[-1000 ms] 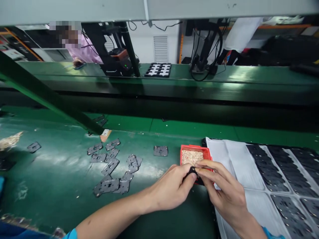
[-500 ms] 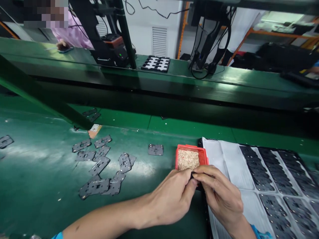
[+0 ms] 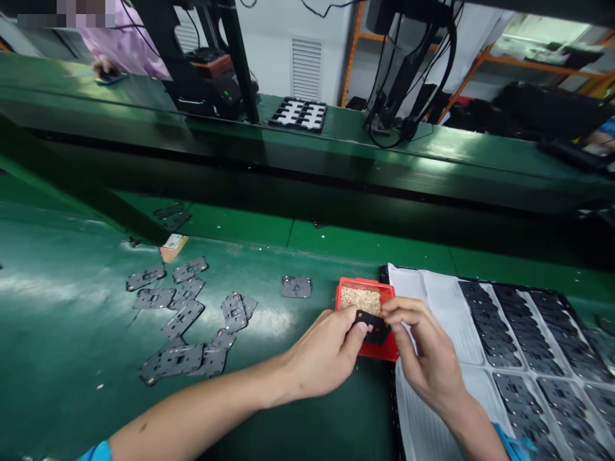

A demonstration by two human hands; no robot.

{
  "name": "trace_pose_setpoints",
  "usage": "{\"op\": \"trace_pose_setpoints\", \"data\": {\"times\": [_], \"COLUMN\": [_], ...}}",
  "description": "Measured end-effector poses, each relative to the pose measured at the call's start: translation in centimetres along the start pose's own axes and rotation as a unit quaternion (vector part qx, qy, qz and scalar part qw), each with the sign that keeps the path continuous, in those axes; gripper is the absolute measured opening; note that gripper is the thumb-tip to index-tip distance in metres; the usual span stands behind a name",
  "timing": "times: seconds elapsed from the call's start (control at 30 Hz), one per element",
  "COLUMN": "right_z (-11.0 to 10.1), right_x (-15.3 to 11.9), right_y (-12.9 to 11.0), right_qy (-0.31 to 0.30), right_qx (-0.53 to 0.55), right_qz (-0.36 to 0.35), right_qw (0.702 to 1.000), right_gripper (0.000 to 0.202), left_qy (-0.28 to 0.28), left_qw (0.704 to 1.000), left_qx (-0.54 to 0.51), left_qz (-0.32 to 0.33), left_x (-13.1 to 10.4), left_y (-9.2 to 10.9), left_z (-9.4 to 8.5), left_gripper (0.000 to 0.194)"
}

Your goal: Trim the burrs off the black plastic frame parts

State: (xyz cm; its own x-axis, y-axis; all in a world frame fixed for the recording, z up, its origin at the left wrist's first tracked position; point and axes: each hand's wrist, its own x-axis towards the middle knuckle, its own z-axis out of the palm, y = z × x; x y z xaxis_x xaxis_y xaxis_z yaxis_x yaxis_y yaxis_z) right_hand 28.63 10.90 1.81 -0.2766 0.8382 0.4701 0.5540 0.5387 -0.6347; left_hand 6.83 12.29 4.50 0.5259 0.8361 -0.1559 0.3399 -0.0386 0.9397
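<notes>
My left hand (image 3: 327, 352) pinches a small black plate (image 3: 373, 328) by its left end, above a red bin (image 3: 390, 351). Small pale pieces (image 3: 361, 299) fill the far part of that bin. My right hand (image 3: 425, 346) is at the plate's right end, thumb and fingertips close together; whether they hold a small piece is too small to tell. To the right, a black tray (image 3: 394, 410) lined with white sheet (image 3: 432, 301) carries rows of dark plates (image 3: 490, 323).
Several grey plates (image 3: 180, 360) lie loose on the green table (image 3: 62, 333) at left, with a single one (image 3: 296, 287) left of the bin. A slanted green post (image 3: 96, 198) meets the table. Across the raised shelf, a person's hand (image 3: 104, 68) rests near a pink sleeve.
The black plate has turned so its flat face shows. My right hand's fingers have shifted to its right end, and more of the bin is visible. The view has shifted slightly.
</notes>
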Motion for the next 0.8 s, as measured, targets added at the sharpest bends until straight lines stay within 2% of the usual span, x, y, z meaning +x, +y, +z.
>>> {"op": "trace_pose_setpoints", "data": {"times": [0.07,0.13,0.23,0.33,0.43,0.6,0.8], "right_z": [-0.2,-0.3,-0.2,0.6,1.7,2.2,2.0], "right_x": [-0.1,-0.4,-1.3,-2.1,-2.3,-2.0,-3.2], "right_y": [0.7,1.3,1.1,-0.8,-3.6,-6.8,-7.0], "right_qy": [0.042,0.064,0.047,0.014,0.010,0.035,-0.012], "right_qx": [-0.023,-0.035,-0.008,0.108,0.210,0.233,0.236], "right_qz": [0.042,0.084,0.157,0.215,0.233,0.245,0.301], "right_qw": [0.998,0.994,0.986,0.970,0.950,0.940,0.924], "right_gripper": [0.008,0.009,0.011,0.031,0.026,0.021,0.029], "left_qy": [0.001,0.007,0.026,0.042,0.042,0.054,0.064], "left_qw": [1.000,1.000,0.999,0.995,0.989,0.985,0.978], "left_qx": [0.005,-0.001,-0.039,-0.088,-0.139,-0.164,-0.196], "left_qz": [0.001,0.003,0.004,0.017,0.018,0.030,0.037], "left_x": [0.3,0.3,-0.1,-0.7,-1.1,-1.9,-2.9], "left_y": [-0.3,-0.6,-0.8,-1.2,-1.5,-2.1,-3.2], "left_z": [-0.3,-0.6,-0.6,-0.2,0.5,0.8,1.3], "left_gripper": [0.020,0.022,0.027,0.028,0.031,0.037,0.044]}}
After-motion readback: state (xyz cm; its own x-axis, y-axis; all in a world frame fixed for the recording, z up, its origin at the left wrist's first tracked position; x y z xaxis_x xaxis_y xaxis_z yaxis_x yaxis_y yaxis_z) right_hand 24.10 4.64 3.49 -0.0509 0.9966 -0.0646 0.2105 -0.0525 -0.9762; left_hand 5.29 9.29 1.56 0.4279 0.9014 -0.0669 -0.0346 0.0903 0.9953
